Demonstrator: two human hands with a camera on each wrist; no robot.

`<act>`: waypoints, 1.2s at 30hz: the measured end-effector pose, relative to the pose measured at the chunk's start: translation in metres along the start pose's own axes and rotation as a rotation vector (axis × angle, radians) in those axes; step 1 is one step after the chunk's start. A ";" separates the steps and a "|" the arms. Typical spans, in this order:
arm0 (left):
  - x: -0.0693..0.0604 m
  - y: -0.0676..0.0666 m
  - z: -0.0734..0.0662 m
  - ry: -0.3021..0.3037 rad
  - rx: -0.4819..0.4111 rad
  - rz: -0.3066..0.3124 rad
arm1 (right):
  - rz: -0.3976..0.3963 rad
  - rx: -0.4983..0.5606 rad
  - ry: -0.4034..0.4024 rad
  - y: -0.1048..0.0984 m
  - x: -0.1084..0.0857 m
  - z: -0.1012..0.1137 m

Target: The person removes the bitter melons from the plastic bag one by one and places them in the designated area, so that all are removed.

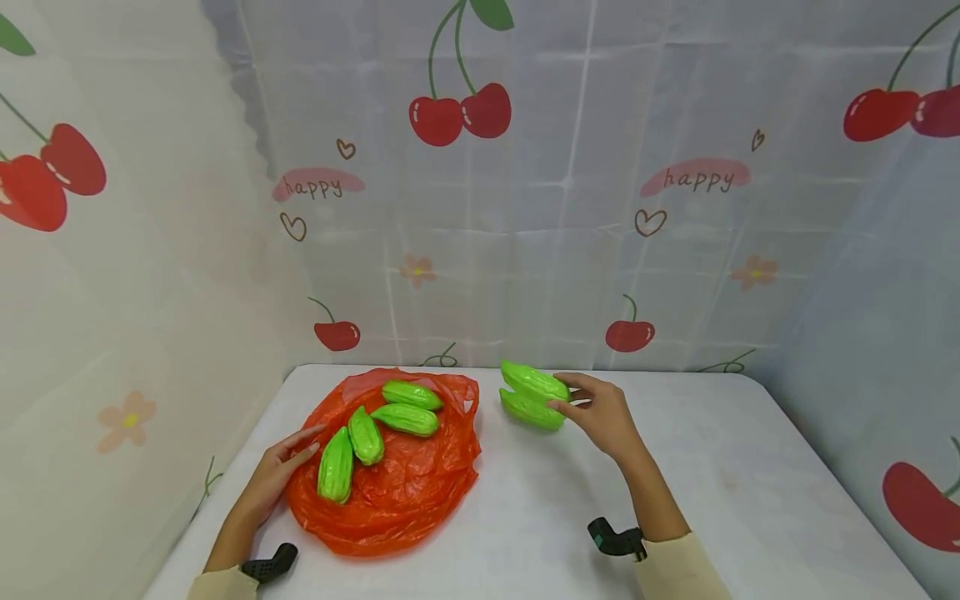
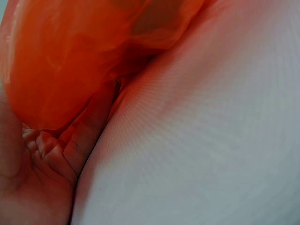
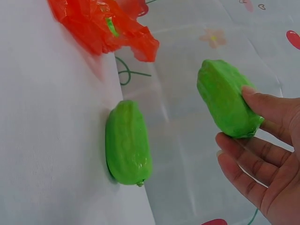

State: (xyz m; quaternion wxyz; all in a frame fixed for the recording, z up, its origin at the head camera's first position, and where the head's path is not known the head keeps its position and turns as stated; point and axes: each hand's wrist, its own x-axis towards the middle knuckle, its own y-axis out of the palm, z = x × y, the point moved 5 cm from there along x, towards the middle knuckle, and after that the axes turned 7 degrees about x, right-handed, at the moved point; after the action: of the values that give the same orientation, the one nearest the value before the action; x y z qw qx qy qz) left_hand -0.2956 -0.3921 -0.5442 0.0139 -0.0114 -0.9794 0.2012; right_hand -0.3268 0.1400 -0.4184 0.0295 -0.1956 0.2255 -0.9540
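1. Pinching the held fruit (image 3: 227, 98), green and ridged, the right hand (image 1: 600, 414) has its thumb against one side, close to the end nearer the palm; its lower fingers spread loosely apart.
2. That fruit hangs above the counter (image 1: 712, 467), near the middle of the far edge, with its free end pointing towards the left edge.
3. Just beneath it, the loose fruit (image 3: 129, 145), of the same sort, lies on the white surface, apart from the bag.
4. Spread towards the far left corner is the red bag (image 1: 420, 483), a crumpled, see-through plastic one with its mouth open.
5. Four more green fruits lie in it: the leftmost fruit (image 1: 335, 467) lengthwise, the leaning fruit (image 1: 366, 437) just beside it, then the crosswise fruit (image 1: 406, 419) and the farthest fruit (image 1: 412, 395), nearest the far edge.
6. At the bag's left side, the left hand (image 1: 270, 479) touches the plastic, which hides some fingertips; I cannot tell whether it grasps the film or merely rests there.
7. Behind the far edge hangs the pale sheet (image 1: 525, 208), printed with cherries, hearts and the word "happy".
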 end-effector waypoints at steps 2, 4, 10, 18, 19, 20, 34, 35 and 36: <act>0.000 0.000 0.001 0.001 0.005 -0.001 | -0.005 0.006 -0.001 -0.003 0.000 -0.002; 0.000 0.000 0.001 0.006 0.015 -0.006 | -0.011 0.000 0.000 -0.005 0.000 -0.004; 0.001 -0.001 0.001 0.001 0.020 -0.015 | -0.021 -0.019 0.027 -0.011 0.001 -0.011; 0.001 -0.001 0.001 -0.004 0.030 -0.009 | -0.038 -0.051 0.051 -0.019 0.001 -0.024; 0.001 -0.002 0.002 -0.003 0.031 -0.010 | -0.039 -0.055 0.051 -0.020 0.001 -0.026; 0.002 -0.002 0.002 0.000 0.033 -0.007 | -0.039 -0.059 0.051 -0.020 0.002 -0.028; 0.000 -0.002 -0.002 -0.008 0.027 -0.015 | -0.079 -0.097 0.099 -0.033 0.002 -0.053; 0.000 -0.002 -0.003 -0.009 0.030 -0.016 | -0.082 -0.101 0.104 -0.033 0.002 -0.056; -0.001 -0.002 -0.003 -0.012 0.034 -0.017 | -0.085 -0.103 0.106 -0.034 0.002 -0.057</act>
State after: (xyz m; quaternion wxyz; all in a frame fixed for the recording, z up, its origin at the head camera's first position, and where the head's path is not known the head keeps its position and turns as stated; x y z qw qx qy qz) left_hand -0.2950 -0.3932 -0.5405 0.0102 -0.0015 -0.9760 0.2175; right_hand -0.3493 0.1941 -0.4502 -0.0333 -0.1555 0.2670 -0.9505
